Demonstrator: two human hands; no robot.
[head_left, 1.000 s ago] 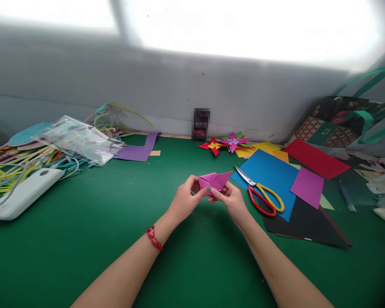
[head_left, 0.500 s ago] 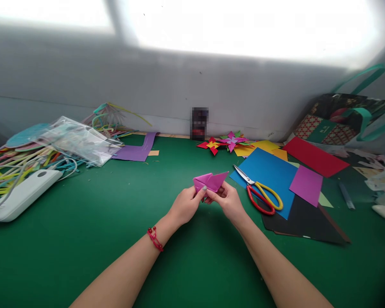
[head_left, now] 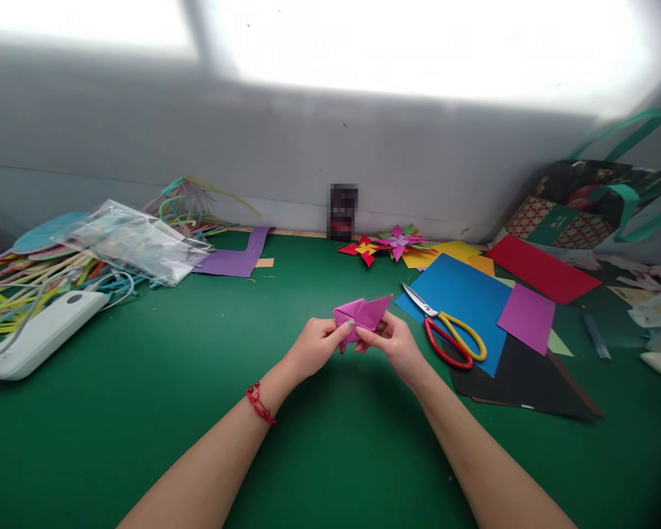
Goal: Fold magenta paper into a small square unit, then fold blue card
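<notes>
A folded piece of pink paper [head_left: 363,312] is held just above the green table [head_left: 143,411], near its middle. My left hand [head_left: 315,347] pinches its left side with thumb and fingers closed. My right hand [head_left: 395,342] pinches its lower right part. A pointed flap sticks out to the upper right. A red bead bracelet [head_left: 260,404] circles my left wrist.
Red and yellow scissors [head_left: 450,336] lie on a blue sheet [head_left: 463,294] right of my hands, among purple, red, yellow and black sheets. Finished paper stars [head_left: 388,245] sit by the wall. A white device [head_left: 38,334], a plastic bag and coloured strips lie left. A patterned bag [head_left: 584,206] stands far right.
Both hands keep hold of the pink paper and have barely moved. The fingers have shifted slightly along the folds.
</notes>
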